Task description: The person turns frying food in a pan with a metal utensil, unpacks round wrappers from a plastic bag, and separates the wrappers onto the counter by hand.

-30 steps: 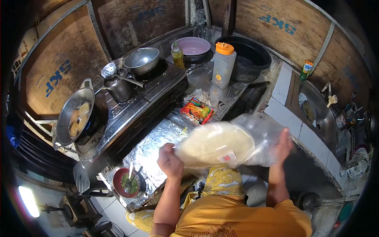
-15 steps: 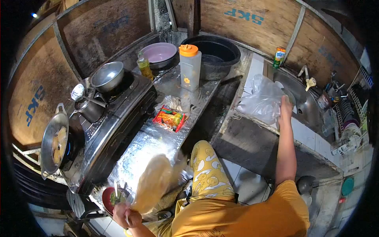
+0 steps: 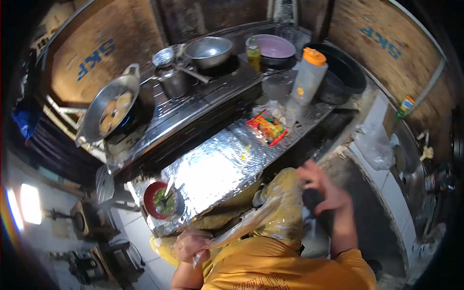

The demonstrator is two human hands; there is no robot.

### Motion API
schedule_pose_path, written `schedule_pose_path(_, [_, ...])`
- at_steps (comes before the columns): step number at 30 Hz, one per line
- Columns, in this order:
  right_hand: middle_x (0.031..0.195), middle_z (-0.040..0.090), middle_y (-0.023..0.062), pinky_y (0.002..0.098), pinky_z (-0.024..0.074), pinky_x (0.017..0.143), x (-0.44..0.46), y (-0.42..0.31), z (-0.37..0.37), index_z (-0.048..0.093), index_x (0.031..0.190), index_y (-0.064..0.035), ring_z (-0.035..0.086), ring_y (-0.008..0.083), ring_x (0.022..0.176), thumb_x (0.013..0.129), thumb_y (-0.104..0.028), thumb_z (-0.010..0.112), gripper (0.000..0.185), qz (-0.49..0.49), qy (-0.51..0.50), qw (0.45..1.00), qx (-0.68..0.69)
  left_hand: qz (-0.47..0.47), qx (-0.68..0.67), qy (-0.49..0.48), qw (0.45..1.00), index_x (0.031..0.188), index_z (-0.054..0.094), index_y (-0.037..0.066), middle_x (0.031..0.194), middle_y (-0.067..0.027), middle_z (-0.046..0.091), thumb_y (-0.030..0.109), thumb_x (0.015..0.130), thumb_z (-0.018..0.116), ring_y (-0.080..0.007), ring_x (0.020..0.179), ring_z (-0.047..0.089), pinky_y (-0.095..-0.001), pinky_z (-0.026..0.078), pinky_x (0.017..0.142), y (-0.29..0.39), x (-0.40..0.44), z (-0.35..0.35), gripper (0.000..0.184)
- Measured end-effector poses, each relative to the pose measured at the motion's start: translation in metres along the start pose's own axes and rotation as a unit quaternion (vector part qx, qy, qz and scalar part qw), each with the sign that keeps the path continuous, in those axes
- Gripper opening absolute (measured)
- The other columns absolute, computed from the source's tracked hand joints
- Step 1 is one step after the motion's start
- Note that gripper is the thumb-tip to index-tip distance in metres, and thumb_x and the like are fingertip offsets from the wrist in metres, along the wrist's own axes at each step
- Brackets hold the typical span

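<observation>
In the head view, my left hand (image 3: 192, 245) is closed round the gathered end of a plastic bag (image 3: 251, 221). The bag is see-through, tan-looking and stretched long across my lap; what it contains, if anything, I cannot make out. My right hand (image 3: 326, 188), slightly blurred, hovers over my right knee with fingers spread and nothing in them. Close to my left hand, a red bowl (image 3: 149, 199) with green pieces in liquid and a spoon (image 3: 169, 186) stands on the foil-covered bench (image 3: 208, 166). Farther along the bench lies a red-and-yellow food packet (image 3: 267, 128).
On the stove (image 3: 193, 104), a wok (image 3: 89, 116) holds browned pieces over a blue flame. A small pot (image 3: 176, 84) and a metal bowl (image 3: 208, 50) stand beside it. An orange-lidded jug (image 3: 309, 79) is near a black tub (image 3: 345, 77). A clear bag (image 3: 376, 147) lies by the sink.
My right hand has let go of the clear bag by the sink and come back over my knee. The bag in my left hand has swung across my lap. The view has turned left.
</observation>
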State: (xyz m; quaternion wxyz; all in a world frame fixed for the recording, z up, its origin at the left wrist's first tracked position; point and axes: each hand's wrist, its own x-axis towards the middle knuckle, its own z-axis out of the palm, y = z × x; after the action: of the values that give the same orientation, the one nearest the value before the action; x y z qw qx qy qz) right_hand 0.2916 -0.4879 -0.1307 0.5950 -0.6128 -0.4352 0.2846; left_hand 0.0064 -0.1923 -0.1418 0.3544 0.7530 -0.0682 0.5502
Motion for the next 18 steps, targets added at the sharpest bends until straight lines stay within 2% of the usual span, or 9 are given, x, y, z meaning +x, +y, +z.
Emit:
schedule_pose_path(2, [0.142, 0.047, 0.0134, 0.0382, 0.0382, 0.104, 0.023, 0.036, 0.044, 0.056, 0.129, -0.0063, 0.041, 0.024, 0.134, 0.063, -0.013, 0.089, 0.074, 0.069, -0.068, 0.995, 0.004, -0.015, 0.017, 0.015, 1.0, 0.083, 0.054, 0.005, 0.064, -0.005, 0.063, 0.015, 0.094, 0.056, -0.0221, 0.051, 0.064, -0.0338, 0.051, 0.045, 0.005, -0.007, 0.0, 0.015])
schedule_pose_path(4, [0.123, 0.061, 0.01, 0.0342, 0.0443, 0.097, 0.015, 0.093, 0.073, 0.064, 0.112, -0.0033, 0.056, 0.0189, 0.116, 0.073, -0.007, 0.081, 0.043, 0.132, -0.039, 0.989, 0.049, -0.032, 0.039, 0.033, 0.998, 0.082, 0.055, 0.006, 0.065, -0.0052, 0.064, 0.015, 0.094, 0.056, -0.0219, 0.053, 0.064, -0.0345, 0.052, 0.047, 0.009, -0.019, -0.006, 0.015])
schedule_pose_path(8, [0.098, 0.068, 0.004, 0.0277, 0.0504, 0.083, 0.027, 0.107, 0.098, 0.067, 0.103, -0.0018, 0.063, 0.0119, 0.091, 0.081, -0.002, 0.073, 0.023, 0.199, -0.026, 0.968, 0.153, -0.166, 0.124, 0.065, 0.976, 0.088, 0.059, 0.004, 0.072, -0.0058, 0.065, 0.02, 0.096, 0.055, -0.0218, 0.065, 0.065, -0.0334, 0.051, 0.058, 0.007, -0.063, -0.031, 0.018])
schedule_pose_path(10, [0.085, 0.067, 0.0007, 0.0232, 0.0502, 0.068, 0.038, 0.092, 0.101, 0.068, 0.101, -0.0014, 0.061, 0.008, 0.075, 0.084, -0.001, 0.07, 0.017, 0.223, 0.055, 0.962, 0.144, -0.411, 0.15, 0.083, 0.896, 0.093, 0.06, 0.001, 0.08, -0.006, 0.066, 0.026, 0.098, 0.056, -0.0194, 0.073, 0.065, -0.0301, 0.05, 0.062, -0.001, -0.051, -0.029, 0.026])
schedule_pose_path(11, [0.083, 0.067, 0.0007, 0.0223, 0.0497, 0.065, 0.044, 0.088, 0.1, 0.067, 0.101, -0.0013, 0.061, 0.007, 0.073, 0.086, -0.003, 0.069, 0.015, 0.22, 0.061, 0.968, 0.109, -0.413, 0.154, 0.089, 0.893, 0.093, 0.06, 0.001, 0.08, -0.006, 0.066, 0.026, 0.098, 0.056, -0.0194, 0.073, 0.065, -0.0301, 0.05, 0.062, -0.009, -0.051, -0.028, 0.026])
schedule_pose_path(13, [0.083, 0.067, 0.001, 0.0219, 0.0497, 0.064, 0.049, 0.08, 0.097, 0.067, 0.101, -0.0011, 0.06, 0.0065, 0.072, 0.087, -0.005, 0.068, 0.014, 0.232, 0.064, 0.966, 0.097, -0.524, -0.084, 0.147, 0.835, 0.098, 0.061, -0.001, 0.089, -0.0069, 0.067, 0.025, 0.098, 0.057, -0.0154, 0.082, 0.063, -0.0273, 0.05, 0.07, -0.028, -0.062, -0.025, 0.027])
schedule_pose_path(14, [0.083, 0.067, 0.0013, 0.0216, 0.0497, 0.063, 0.05, 0.077, 0.094, 0.067, 0.101, -0.0009, 0.06, 0.006, 0.072, 0.088, -0.006, 0.068, 0.014, 0.242, 0.075, 0.963, 0.087, -0.528, -0.086, 0.153, 0.831, 0.098, 0.061, -0.001, 0.089, -0.0069, 0.067, 0.025, 0.098, 0.057, -0.0154, 0.082, 0.063, -0.0273, 0.05, 0.07, -0.031, -0.064, -0.024, 0.027])
schedule_pose_path(16, [0.084, 0.067, 0.0026, 0.0206, 0.0498, 0.062, 0.054, 0.071, 0.089, 0.067, 0.101, -0.0005, 0.06, 0.0057, 0.071, 0.091, -0.012, 0.066, 0.015, 0.277, 0.052, 0.953, 0.108, -0.6, -0.287, 0.196, 0.721, 0.1, 0.062, -0.003, 0.094, -0.0078, 0.067, 0.019, 0.098, 0.056, -0.014, 0.084, 0.063, -0.0263, 0.051, 0.073, -0.035, -0.069, -0.023, 0.022])
schedule_pose_path(18, [0.082, 0.067, 0.0025, 0.0198, 0.0488, 0.061, 0.065, 0.046, 0.1, 0.067, 0.1, -0.0002, 0.06, 0.0064, 0.07, 0.094, -0.015, 0.063, 0.017, 0.278, 0.099, 0.931, 0.214, -0.614, -0.284, 0.215, 0.704, 0.101, 0.062, -0.001, 0.087, -0.0068, 0.067, 0.014, 0.097, 0.056, -0.0127, 0.077, 0.064, -0.0267, 0.052, 0.07, -0.04, -0.074, -0.023, 0.017])
